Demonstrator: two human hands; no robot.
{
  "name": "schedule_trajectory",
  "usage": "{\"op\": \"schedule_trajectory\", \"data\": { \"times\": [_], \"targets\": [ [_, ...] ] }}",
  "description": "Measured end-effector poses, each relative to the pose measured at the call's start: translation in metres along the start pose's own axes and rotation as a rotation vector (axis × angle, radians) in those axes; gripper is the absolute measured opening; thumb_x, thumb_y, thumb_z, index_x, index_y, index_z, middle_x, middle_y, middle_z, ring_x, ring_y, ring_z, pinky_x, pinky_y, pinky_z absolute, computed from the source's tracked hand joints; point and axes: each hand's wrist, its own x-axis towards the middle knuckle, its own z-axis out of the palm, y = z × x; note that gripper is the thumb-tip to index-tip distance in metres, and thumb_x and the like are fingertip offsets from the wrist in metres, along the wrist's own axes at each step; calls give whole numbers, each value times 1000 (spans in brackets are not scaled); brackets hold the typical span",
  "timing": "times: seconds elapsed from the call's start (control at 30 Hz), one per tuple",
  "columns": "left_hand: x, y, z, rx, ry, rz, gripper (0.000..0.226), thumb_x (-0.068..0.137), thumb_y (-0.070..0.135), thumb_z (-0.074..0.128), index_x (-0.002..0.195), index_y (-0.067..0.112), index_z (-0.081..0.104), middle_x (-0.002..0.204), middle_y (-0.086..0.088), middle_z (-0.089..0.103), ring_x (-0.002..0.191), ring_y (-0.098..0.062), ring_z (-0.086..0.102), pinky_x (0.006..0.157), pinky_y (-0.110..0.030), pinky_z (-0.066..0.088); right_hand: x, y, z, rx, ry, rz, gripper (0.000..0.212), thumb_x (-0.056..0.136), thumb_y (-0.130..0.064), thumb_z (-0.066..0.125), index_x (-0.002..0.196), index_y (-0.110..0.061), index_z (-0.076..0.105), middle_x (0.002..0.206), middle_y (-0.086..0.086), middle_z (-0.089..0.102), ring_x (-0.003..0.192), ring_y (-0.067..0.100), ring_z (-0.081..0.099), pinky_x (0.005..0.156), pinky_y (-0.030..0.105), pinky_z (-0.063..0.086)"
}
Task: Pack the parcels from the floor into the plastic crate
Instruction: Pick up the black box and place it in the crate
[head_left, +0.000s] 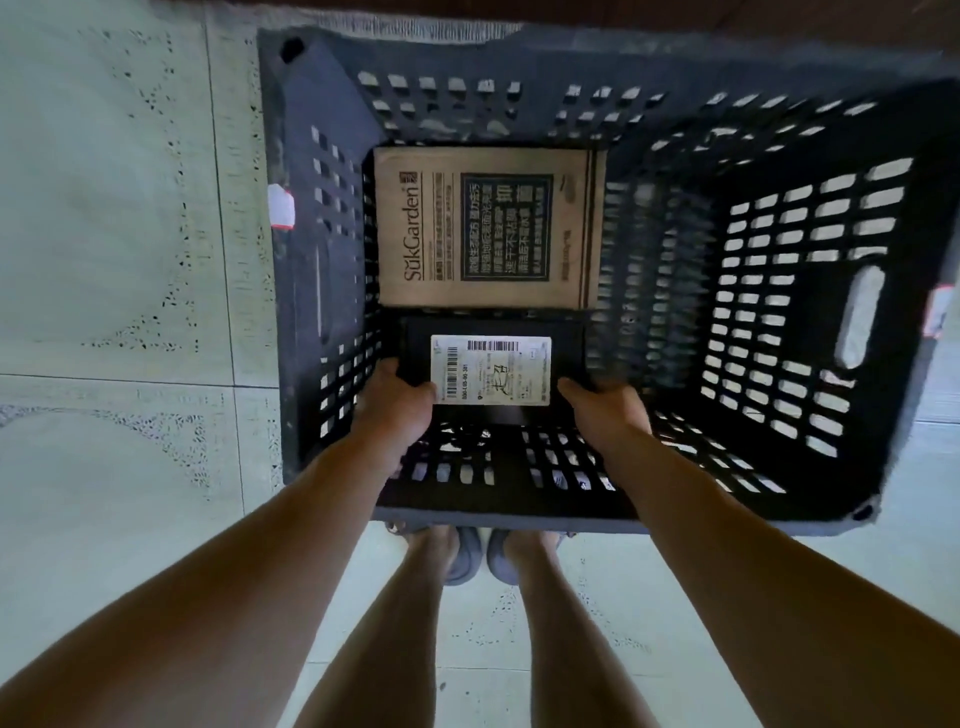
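Both arms are reaching down into the dark plastic crate (779, 291), which is standing on the pale tiled floor (114, 260). The left grip (395, 402) is grasping the left edge of the black parcel (567, 349), its thumb lying on the corner of the white shipping label (491, 370); the right grip (608, 410) is clasping the parcel's right edge, thumb on top. The parcel is sitting low inside the crate near its bottom, just beside a brown cardboard box (483, 228) that is lying flat at the far end. Grey slippers (462, 564) are showing below the crate's near rim
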Motion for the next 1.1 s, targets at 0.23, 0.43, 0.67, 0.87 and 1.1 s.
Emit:
{"op": "schedule_trajectory", "data": {
  "times": [0.23,0.43,0.67,0.87,1.1],
  "targets": [
    [40,-1,17,43,-1,-47,43,91,13,53,133,17,48,130,-4,57,107,-23,57,70,-22,43,42,-3,19,-34,-85,-4,27,94,-26,55,120,-23,61,104,5,66,89,20,60,76,29,49],
    [40,-1,15,36,-26,-51,48,88,16,54,135,21,47,131,-3,57,114,-24,56,82,-28,43,42,-10,29,-15,-208,-25,37,92,-14,54,128,-22,55,118,3,63,109,23,58,82,28,44],
    [26,7,9,-6,-15,-10,37,92,13,50,128,20,53,121,2,60,95,-14,55,59,-21,39,36,-15,34,26,-320,-49,45,87,-9,53,130,-25,54,123,2,63,112,21,58,91,33,48],
    [-27,33,-3,39,-90,79,40,96,13,49,137,11,51,138,-8,53,123,-25,53,96,-31,43,-15,-19,-6,20,-160,-86,25,91,-14,49,107,-18,68,100,7,69,92,23,63,83,33,51],
    [-137,78,-16,-203,-183,122,24,93,11,59,116,13,63,117,-7,66,106,-20,64,101,-36,47,-105,-29,-87,193,-105,-104,31,91,-15,54,120,-8,63,101,2,59,94,17,55,96,39,50]
  ]
}}
